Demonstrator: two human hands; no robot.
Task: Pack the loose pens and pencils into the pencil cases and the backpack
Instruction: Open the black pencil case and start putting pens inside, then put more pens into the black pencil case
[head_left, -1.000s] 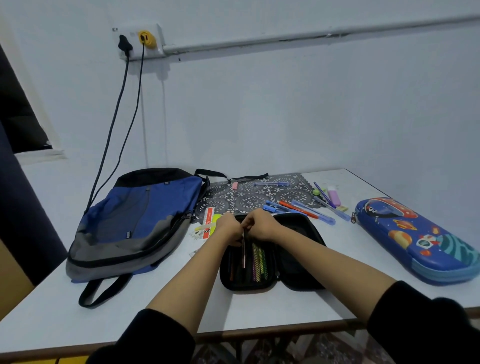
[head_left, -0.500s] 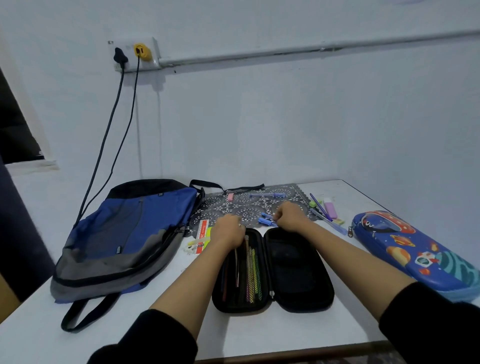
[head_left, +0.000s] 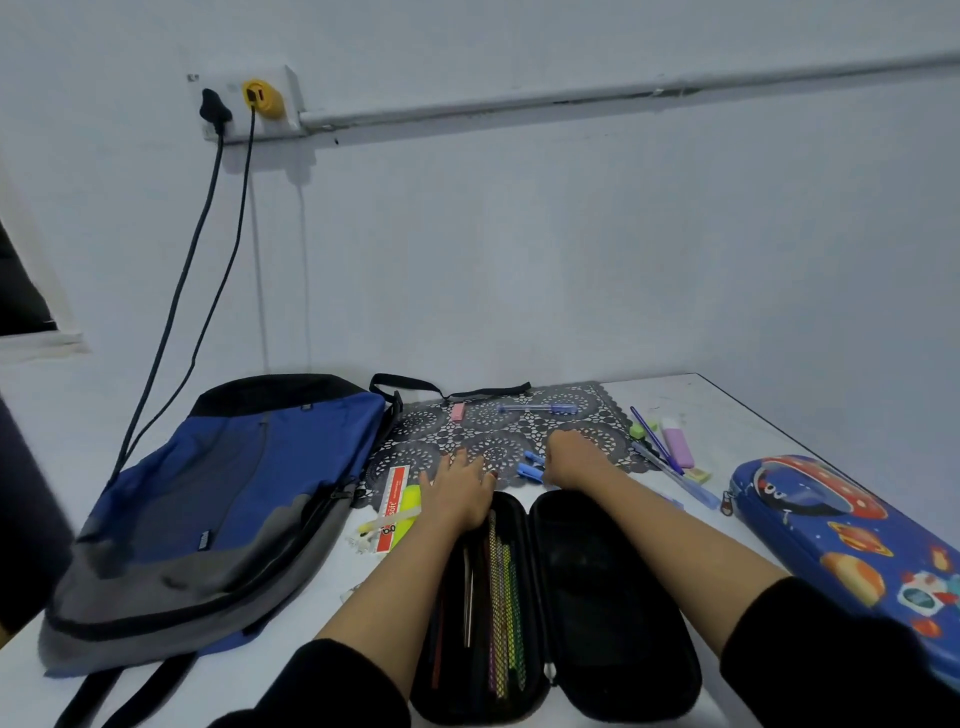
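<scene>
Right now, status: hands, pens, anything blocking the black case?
Left hand open, resting on far end of black case. Right hand over blue pens, grip hidden. Case lies open; nothing blocks it.

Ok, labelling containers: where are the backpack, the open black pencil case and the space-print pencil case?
backpack (head_left: 234, 493): head view, blue front panel.
black pencil case (head_left: 608, 597): head view, empty right half.
space-print pencil case (head_left: 810, 525): head view, blue lid.

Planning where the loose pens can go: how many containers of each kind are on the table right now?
Backpack: 1
Pencil cases: 2, the open black pencil case and the closed blue planet-print pencil case
Total: 3
</scene>
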